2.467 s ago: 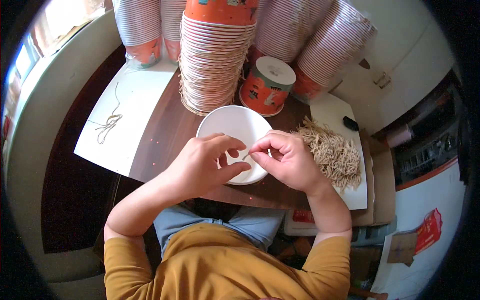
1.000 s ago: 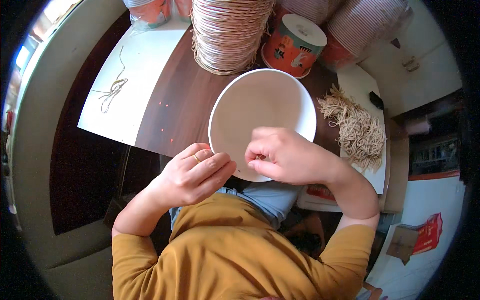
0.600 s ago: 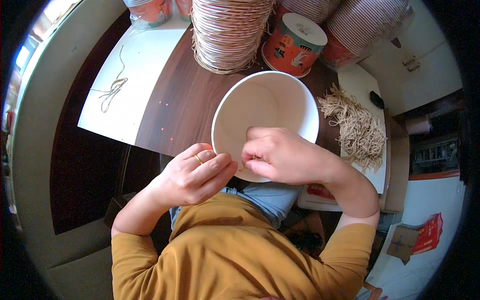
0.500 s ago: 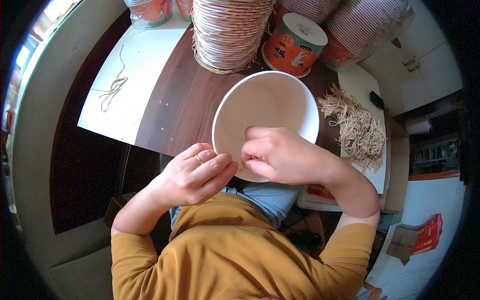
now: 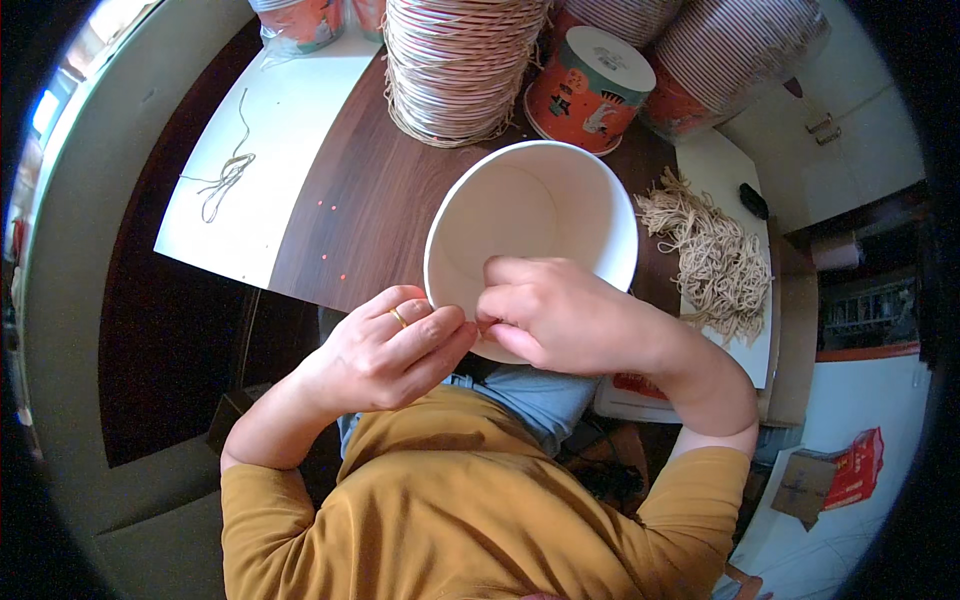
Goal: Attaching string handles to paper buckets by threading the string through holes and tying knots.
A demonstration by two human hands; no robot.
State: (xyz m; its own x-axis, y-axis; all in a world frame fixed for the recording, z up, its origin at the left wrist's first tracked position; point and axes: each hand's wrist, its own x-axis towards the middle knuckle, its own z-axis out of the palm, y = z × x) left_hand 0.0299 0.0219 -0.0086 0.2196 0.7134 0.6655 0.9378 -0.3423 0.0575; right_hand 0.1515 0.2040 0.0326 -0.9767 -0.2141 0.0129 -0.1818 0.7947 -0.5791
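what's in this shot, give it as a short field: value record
left hand: left hand at the near rim of the white paper bucket, fingers curled
right hand: right hand pinching at the same rim
bucket: open, inside looks empty
behind it: stack of nested paper cups, upturned orange bucket
right side: pile of tan string on a white board
left side: loose string on a white sheet

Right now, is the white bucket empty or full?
Empty: the bucket faces the camera open, and only its bare white bottom and walls show inside.
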